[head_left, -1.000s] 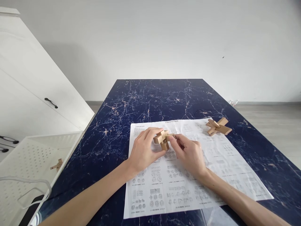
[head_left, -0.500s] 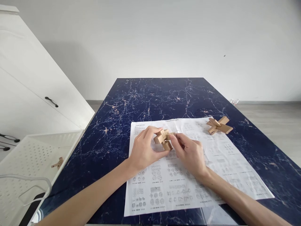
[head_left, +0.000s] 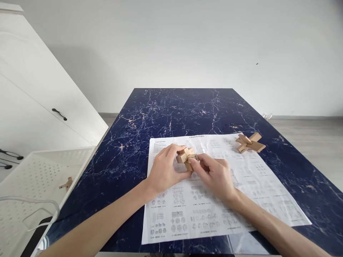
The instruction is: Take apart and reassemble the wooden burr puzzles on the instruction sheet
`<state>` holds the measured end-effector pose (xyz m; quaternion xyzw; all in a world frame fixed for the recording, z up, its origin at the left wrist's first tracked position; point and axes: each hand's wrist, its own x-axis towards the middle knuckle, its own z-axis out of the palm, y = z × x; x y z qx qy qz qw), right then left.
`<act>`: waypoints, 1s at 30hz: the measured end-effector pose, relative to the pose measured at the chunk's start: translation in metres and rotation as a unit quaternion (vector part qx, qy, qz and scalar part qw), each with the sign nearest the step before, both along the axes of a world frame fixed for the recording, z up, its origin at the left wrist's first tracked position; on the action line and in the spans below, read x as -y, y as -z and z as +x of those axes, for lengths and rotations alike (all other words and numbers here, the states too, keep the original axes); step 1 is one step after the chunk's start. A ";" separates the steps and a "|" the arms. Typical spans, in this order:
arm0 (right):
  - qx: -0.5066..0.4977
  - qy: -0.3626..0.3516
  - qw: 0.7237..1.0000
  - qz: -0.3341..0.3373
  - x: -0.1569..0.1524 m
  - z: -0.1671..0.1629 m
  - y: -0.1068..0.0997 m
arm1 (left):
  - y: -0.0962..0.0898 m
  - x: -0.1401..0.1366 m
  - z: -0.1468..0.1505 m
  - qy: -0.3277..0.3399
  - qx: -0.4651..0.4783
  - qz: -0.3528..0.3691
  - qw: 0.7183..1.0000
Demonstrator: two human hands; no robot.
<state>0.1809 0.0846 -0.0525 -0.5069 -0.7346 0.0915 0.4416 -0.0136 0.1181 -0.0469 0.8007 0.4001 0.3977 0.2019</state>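
Observation:
A wooden burr puzzle (head_left: 183, 157) of interlocked light-brown blocks is held just above a printed sheet. My left hand (head_left: 165, 167) grips it from the left, fingers over the top and thumb below. From the right, my right hand (head_left: 215, 173) pinches a block with a dark mark at the puzzle's right side; its curled fingers partly hide that end. Underneath lies the white instruction sheet (head_left: 163, 187), covered with small diagrams. Another wooden puzzle (head_left: 250, 142), cross-shaped, rests on the sheet's upper right corner.
The dark blue marbled table (head_left: 177, 110) reaches toward a pale wall. At the left stand a white cabinet (head_left: 40, 82) with black handles and a white perforated basket (head_left: 34, 167) with a small wooden cross piece (head_left: 66, 184) inside. A white cable (head_left: 32, 200) crosses the basket.
The block in my right hand has moved left and sits closer against the rest of the puzzle. My left hand keeps its grip almost unmoved.

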 end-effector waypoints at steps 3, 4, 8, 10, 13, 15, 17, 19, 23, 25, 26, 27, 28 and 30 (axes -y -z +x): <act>-0.007 -0.007 1.000 -0.002 0.001 0.000 -0.001 | -0.001 0.001 0.000 0.011 0.006 -0.017 1.000; -0.010 -0.009 1.000 -0.005 0.001 0.000 -0.001 | -0.001 0.001 0.000 0.015 0.010 -0.024 1.000; -0.029 -0.018 0.999 -0.028 0.001 0.002 -0.004 | -0.004 0.001 0.000 0.025 0.039 -0.070 0.996; -0.047 -0.026 0.997 -0.050 0.001 0.004 -0.006 | -0.008 0.000 0.000 0.029 0.070 -0.109 0.991; -0.076 -0.006 0.994 -0.078 -0.002 0.006 -0.007 | -0.014 -0.003 0.000 0.041 0.139 -0.175 0.974; -0.097 0.006 0.991 -0.091 -0.005 0.007 -0.007 | -0.017 -0.005 0.000 0.070 0.186 -0.227 0.953; -0.110 -0.007 0.988 -0.109 -0.007 0.006 -0.008 | -0.017 -0.007 -0.002 0.112 0.217 -0.271 0.931; -0.089 -0.030 0.988 -0.119 -0.008 0.006 -0.011 | -0.016 -0.008 -0.004 0.149 0.224 -0.293 0.918; -0.025 -0.072 0.992 -0.102 -0.008 0.009 -0.014 | -0.014 -0.009 -0.007 0.202 0.214 -0.314 0.902; -0.016 -0.089 0.991 -0.095 -0.008 0.012 -0.013 | -0.014 -0.009 -0.008 0.214 0.204 -0.319 0.901; -0.014 -0.094 0.991 -0.093 -0.008 0.013 -0.012 | -0.014 -0.009 -0.008 0.214 0.196 -0.316 0.903; -0.015 -0.097 0.991 -0.091 -0.008 0.014 -0.012 | -0.014 -0.009 -0.009 0.211 0.188 -0.308 0.908; -0.017 -0.100 0.991 -0.092 -0.008 0.015 -0.011 | -0.014 -0.008 -0.009 0.208 0.180 -0.299 0.914; -0.032 -0.103 0.989 -0.106 -0.008 0.014 -0.012 | -0.016 -0.007 -0.008 0.198 0.163 -0.276 0.926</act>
